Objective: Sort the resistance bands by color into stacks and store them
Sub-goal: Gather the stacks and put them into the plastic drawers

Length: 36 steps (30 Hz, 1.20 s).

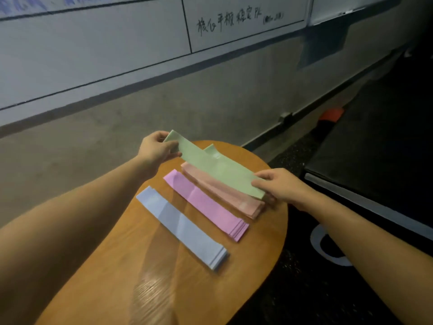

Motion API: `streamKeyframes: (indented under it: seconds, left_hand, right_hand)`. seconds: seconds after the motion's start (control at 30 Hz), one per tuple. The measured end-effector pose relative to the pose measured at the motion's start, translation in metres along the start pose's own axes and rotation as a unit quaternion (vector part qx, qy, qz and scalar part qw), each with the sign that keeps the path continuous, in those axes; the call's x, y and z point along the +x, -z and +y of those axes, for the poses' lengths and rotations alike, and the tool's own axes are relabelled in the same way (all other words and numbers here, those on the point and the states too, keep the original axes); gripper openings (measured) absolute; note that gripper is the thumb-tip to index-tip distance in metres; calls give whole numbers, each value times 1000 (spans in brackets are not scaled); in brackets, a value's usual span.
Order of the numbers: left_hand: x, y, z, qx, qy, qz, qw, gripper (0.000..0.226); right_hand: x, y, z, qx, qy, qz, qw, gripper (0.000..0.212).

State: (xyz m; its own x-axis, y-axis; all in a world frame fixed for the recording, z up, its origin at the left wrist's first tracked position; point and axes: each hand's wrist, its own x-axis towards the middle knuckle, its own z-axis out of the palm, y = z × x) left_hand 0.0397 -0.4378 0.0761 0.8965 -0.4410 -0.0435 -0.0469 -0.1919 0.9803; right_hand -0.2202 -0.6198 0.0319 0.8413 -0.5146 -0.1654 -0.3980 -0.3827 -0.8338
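Crowded far half, open near half
Blue stack (181, 227), pink stack (206, 205) and peach stack (225, 193) lie side by side with narrow gaps; bare wooden table (112, 285) spreads nearer the person.

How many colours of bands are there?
4: blue stack nearest, purple stack next, peach stack beyond, green band held in both hands; more green partly hidden behind.

Whiteboard (246, 26) on the wall, upper right cell: we read one line of black handwritten Chinese characters, roughly "核心平板稳定性", the last characters uncertain. Just right of it we note a small bracketed note, too blurred to read. At the board's top left corner we see blue handwriting (21, 3), also illegible. We find no print on the bands or the table.
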Motion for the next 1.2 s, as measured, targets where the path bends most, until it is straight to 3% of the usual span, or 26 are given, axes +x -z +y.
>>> streamKeyframes:
  seconds: [0.1, 0.23, 0.47, 0.57, 0.73, 0.87, 1.03, 1.2]
  left_hand:
    - [31, -31, -12, 35, 2, 4, 999, 14]
    - [67, -64, -24, 79, -7, 1, 997, 11]
    - [104, -97, -60, 222, -22, -12, 975, 12]
    - [108, -103, -74, 293, -28, -35, 955, 9]
    - [108, -107, -81, 385, -62, -27, 920, 30]
    - [100, -108, -73, 351, -71, -24, 933, 43]
    - [76, -91, -50, 330, -129, -23, 935, 43]
    - [26, -44, -28, 377, -185, -46, 906, 38]
  right_hand:
    - [15, 15, 6, -47, -21, -2, 999, 29]
    - [36, 24, 14, -92, -61, 4, 994, 13]
    - [61, 30, 33, -140, -106, -5, 984, 8]
    - [64, 28, 42, -191, -131, -19, 973, 13]
    - [63, 29, 49, -227, -155, -27, 961, 30]
    - [56, 31, 38, -264, -139, 19, 954, 47]
    - [44, 30, 11, -244, -95, 45, 964, 41]
    - [28, 7, -32, -222, -12, 16, 975, 28]
